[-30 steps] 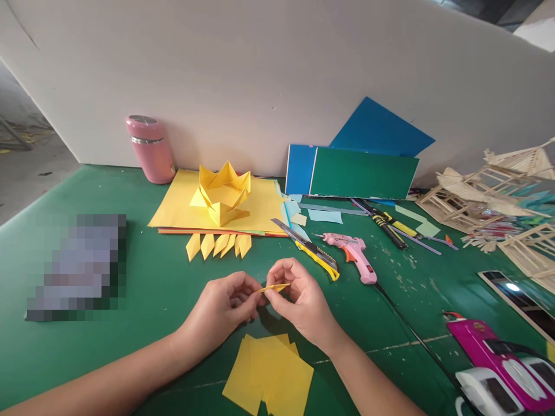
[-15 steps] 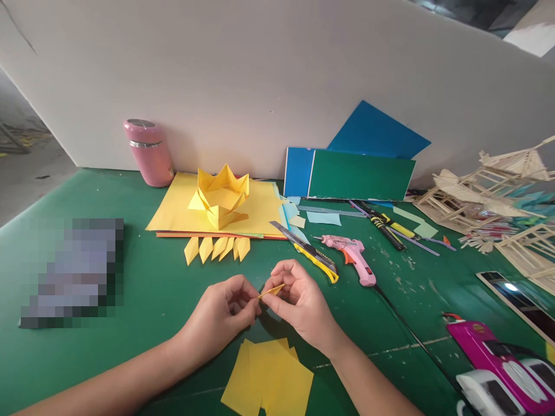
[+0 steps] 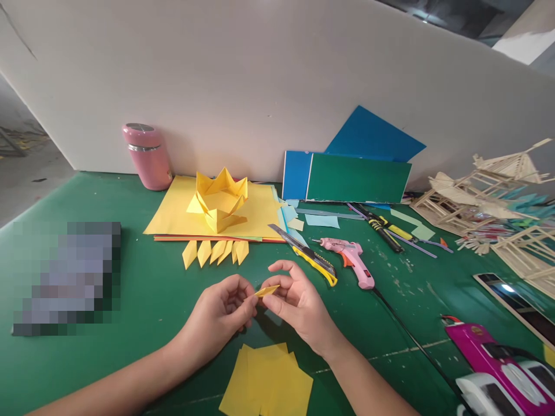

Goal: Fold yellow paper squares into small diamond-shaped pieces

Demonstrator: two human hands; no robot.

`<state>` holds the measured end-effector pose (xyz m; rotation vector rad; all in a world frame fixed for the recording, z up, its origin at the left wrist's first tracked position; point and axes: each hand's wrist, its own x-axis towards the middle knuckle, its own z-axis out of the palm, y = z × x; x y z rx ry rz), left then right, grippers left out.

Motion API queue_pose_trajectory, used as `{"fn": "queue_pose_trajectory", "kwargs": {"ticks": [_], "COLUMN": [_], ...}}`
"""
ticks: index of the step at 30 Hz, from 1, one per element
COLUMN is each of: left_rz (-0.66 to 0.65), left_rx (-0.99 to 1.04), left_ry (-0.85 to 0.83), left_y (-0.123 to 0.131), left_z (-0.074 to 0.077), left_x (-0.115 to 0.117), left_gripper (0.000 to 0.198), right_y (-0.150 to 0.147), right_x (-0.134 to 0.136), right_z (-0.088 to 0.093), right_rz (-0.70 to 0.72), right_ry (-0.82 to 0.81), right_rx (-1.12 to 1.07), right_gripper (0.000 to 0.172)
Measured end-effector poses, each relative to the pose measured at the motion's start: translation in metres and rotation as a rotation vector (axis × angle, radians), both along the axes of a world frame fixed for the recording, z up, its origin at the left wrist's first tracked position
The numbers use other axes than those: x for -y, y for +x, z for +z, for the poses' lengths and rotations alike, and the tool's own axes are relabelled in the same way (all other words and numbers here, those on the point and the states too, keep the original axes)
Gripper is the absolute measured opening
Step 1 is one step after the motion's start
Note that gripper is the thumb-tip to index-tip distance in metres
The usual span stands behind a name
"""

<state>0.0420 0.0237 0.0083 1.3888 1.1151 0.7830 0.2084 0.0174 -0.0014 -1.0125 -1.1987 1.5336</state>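
Between both hands is a small folded piece of yellow paper [image 3: 267, 291], narrow and pointed. My left hand [image 3: 228, 306] pinches its left end between thumb and fingers. At the other end, my right hand [image 3: 299, 306] grips it with the thumb below and fingers curled behind. Just beneath the hands lie several loose yellow paper squares [image 3: 269, 378], overlapping. Beyond them is a row of folded yellow diamond-shaped pieces [image 3: 204, 252]. A crown-like yellow paper ring [image 3: 217, 219] with pointed tips rests on a stack of coloured paper [image 3: 169, 211].
Right of the hands lie a yellow utility knife [image 3: 314, 263] and a pink glue gun [image 3: 353, 260], its cable trailing toward a magenta power strip [image 3: 477, 341]. A pink flask [image 3: 150, 159] stands back left. Stick models [image 3: 459, 196] and a phone [image 3: 515, 300] are at right.
The folded paper has turned slightly, showing more of its flat face. My left fingers have shifted a little along it. The whole view has moved slightly.
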Motion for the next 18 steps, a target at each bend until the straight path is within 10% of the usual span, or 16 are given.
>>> {"fn": "queue_pose_trajectory", "kwargs": {"ticks": [18], "left_rz": [-0.024], "left_rx": [-0.024], "left_ry": [0.002], "left_y": [-0.0003], "left_z": [-0.0041], "left_x": [-0.0003], "left_gripper": [0.023], "right_y": [-0.0027], "right_x": [-0.0003], "right_z": [0.0004], "right_rz": [0.016], "right_ry": [-0.053], "right_rx": [-0.056], "right_gripper": [0.041]}}
